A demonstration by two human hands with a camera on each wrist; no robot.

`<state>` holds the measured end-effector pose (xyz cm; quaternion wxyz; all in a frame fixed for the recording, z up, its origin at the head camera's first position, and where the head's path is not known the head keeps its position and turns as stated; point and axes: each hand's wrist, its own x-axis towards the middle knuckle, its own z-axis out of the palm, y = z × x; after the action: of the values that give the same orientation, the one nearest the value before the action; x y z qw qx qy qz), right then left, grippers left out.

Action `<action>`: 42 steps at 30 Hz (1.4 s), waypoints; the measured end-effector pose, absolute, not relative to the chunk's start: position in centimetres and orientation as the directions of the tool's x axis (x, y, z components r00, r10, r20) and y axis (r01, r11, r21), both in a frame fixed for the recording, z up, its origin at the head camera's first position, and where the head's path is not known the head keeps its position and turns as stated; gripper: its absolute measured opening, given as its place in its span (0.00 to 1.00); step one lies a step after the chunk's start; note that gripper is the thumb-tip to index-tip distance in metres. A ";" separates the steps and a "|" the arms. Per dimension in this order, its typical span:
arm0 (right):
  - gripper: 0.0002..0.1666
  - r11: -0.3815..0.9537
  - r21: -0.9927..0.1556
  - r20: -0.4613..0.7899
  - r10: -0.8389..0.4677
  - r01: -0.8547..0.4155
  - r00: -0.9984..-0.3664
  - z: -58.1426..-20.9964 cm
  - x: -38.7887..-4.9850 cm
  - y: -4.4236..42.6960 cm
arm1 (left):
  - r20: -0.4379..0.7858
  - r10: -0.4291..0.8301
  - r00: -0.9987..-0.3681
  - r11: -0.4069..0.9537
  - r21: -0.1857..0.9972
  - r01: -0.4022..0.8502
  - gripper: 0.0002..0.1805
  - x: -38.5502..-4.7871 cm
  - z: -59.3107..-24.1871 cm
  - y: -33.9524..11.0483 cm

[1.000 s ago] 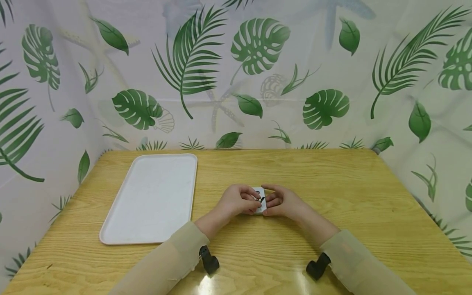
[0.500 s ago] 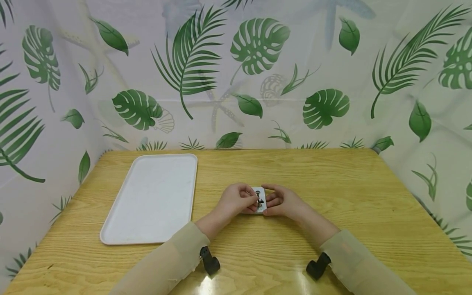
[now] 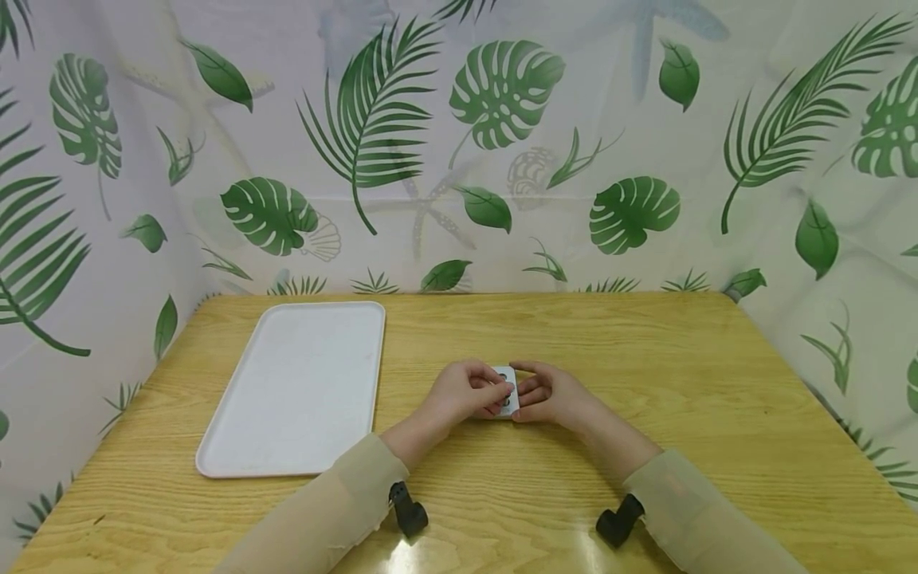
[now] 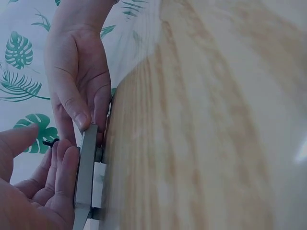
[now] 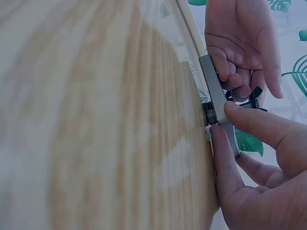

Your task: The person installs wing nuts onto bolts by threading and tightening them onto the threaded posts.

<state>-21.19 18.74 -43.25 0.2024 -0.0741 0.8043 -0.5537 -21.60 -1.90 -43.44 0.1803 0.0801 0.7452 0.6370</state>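
Observation:
A small pale plate [image 3: 512,376] with rounded corners lies between both hands near the table's middle. Dark round spots show on its top; dark feet [image 5: 209,114] stick out beneath it. From the plate's top stands a small black winged screw [image 5: 253,99] with a ridged shank. My left hand [image 3: 462,391] reaches over the plate's left part, fingers curled about the screw; in both wrist views its thumb stands slightly apart from it. My right hand [image 3: 555,395] grips the plate's right edge, thumb [image 5: 237,111] on top and a finger below. The left hand hides much of the plate.
A white tray [image 3: 297,383] lies on the left of the wooden table [image 3: 645,359]. Leaf-printed cloth [image 3: 402,255] hangs behind and at the sides. A black wrist camera [image 3: 409,510] hangs under the left sleeve, another [image 3: 620,520] under the right.
The left thumb and fingers have shifted over the screw: it showed half a second ago in the head view and is now covered. The right hand and the plate have stayed in place.

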 end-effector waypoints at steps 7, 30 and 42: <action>0.52 0.372 -0.922 -0.244 -0.346 0.106 -0.906 -43.2 -21.1 18.7 | -0.152 0.368 -0.917 0.199 0.977 -0.082 0.09 -21.5 -43.4 -2.0; 0.52 0.372 -0.918 -0.267 -0.330 0.135 -0.905 -43.3 -21.1 18.6 | -0.166 0.348 -0.923 0.185 0.977 -0.106 0.08 -21.3 -43.2 -1.9; 0.51 0.356 -0.926 -0.257 -0.348 0.127 -0.901 -43.5 -21.2 18.8 | -0.192 0.351 -0.917 0.218 0.969 -0.119 0.10 -21.4 -43.1 -1.9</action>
<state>-21.20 18.82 -43.46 0.2110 -0.0697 0.7961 -0.5630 -21.42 -1.87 -43.07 0.1894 0.0765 0.7570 0.6206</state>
